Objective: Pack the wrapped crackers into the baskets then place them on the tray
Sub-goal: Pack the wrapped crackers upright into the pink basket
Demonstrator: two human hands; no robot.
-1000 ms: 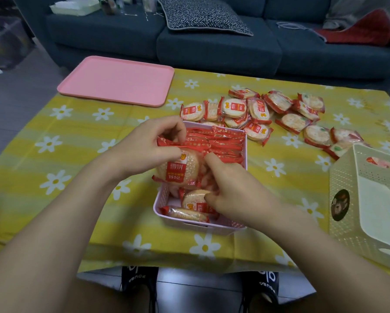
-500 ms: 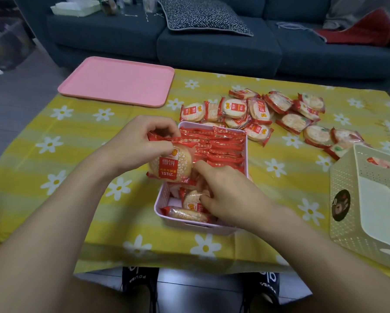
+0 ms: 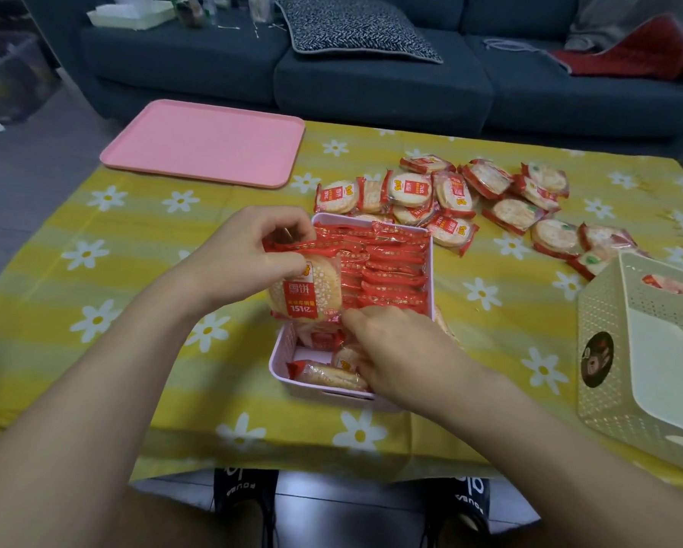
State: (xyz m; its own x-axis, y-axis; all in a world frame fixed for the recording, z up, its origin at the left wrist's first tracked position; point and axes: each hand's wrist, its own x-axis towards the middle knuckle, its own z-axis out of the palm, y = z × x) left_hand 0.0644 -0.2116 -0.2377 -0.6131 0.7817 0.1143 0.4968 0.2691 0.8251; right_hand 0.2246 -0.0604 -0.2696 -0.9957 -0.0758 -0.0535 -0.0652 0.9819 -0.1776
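A pale pink basket [image 3: 431, 270] stands at the table's near middle, with several red-wrapped crackers on edge in its far half. My left hand [image 3: 245, 255] pinches the top of one wrapped cracker [image 3: 308, 290] and holds it upright over the basket's left side. My right hand [image 3: 395, 350] reaches into the near half, its fingers curled on crackers lying there [image 3: 332, 375]; what they grip is hidden. Loose wrapped crackers [image 3: 450, 195] lie scattered behind and to the right of the basket. The pink tray [image 3: 205, 142] sits at the far left.
A cream perforated basket [image 3: 605, 306] stands at the right edge, with one cracker seen inside. A yellow flowered cloth [image 3: 94, 270] covers the table. A dark blue sofa [image 3: 371, 85] with a cushion runs behind. My shoes show under the near edge.
My left hand has lifted the held cracker slightly up and left, standing it more upright. My right hand stays in the basket's near half with small finger movement.
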